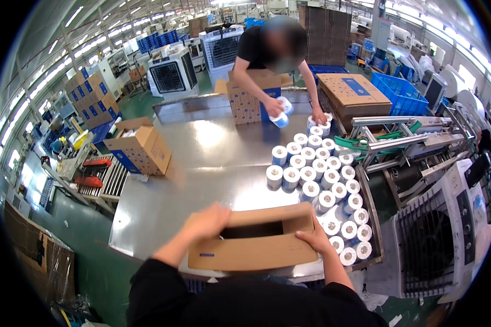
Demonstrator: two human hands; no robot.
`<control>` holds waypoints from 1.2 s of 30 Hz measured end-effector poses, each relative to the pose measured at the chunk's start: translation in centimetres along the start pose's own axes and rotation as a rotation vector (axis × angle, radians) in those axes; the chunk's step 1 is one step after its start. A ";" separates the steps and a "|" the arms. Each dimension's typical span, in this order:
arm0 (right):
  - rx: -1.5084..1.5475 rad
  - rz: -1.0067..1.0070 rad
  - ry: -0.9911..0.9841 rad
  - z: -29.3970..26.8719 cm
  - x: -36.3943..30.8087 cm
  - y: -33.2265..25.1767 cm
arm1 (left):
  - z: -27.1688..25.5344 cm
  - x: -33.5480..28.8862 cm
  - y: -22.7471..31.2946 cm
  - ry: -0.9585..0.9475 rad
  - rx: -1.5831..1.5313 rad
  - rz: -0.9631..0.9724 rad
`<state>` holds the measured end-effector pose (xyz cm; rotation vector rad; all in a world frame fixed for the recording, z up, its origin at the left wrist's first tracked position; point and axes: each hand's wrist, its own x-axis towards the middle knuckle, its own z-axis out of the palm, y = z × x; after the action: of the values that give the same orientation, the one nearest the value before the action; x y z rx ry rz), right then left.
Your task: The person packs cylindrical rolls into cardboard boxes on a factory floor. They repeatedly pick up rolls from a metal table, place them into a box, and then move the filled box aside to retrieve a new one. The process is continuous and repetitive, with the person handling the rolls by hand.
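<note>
A brown cardboard box [251, 253] stands in front of me at the near edge of the metal table, its top open and its inside dark. My left hand [211, 220], slightly blurred, is closed at the box's far left corner; its fingertips are partly hidden. On the right, my right hand [315, 238] grips the box's end, thumb over the near flap and fingers behind the board. Just right of the box, several paper rolls [325, 200] in blue and white wrap stand upright in a close group.
Across the metal table [202, 174], a person holds wrapped rolls [280, 117] beside an open carton [245, 103]. Another open carton [142, 150] sits at the left edge by a roller conveyor [101, 180]. A metal-framed machine [403, 136] and grey fan unit [431, 234] stand right.
</note>
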<state>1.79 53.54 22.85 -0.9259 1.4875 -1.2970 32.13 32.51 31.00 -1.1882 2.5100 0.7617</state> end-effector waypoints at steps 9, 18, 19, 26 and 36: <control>0.188 0.550 -0.157 12.6 1.7 14.1 | 4.2 -8.7 -30.7 0.526 -0.535 -0.290; 0.217 0.166 -0.590 11.6 2.1 -16.2 | 12.8 -7.4 -24.4 0.186 -1.492 -0.305; 0.058 0.281 -0.607 13.6 1.8 -18.9 | 16.7 -6.0 -26.8 -0.117 -1.403 -0.244; 0.168 0.487 -0.758 22.6 6.5 -2.8 | 9.7 -1.5 -5.1 0.274 -1.120 -0.187; -0.715 0.324 0.211 -5.3 0.4 -4.3 | 7.6 -1.9 -12.1 0.166 -1.158 -0.300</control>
<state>-3.56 53.99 27.13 -0.9413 2.2291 -0.6325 42.83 31.57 21.33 -1.9096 1.8085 2.2075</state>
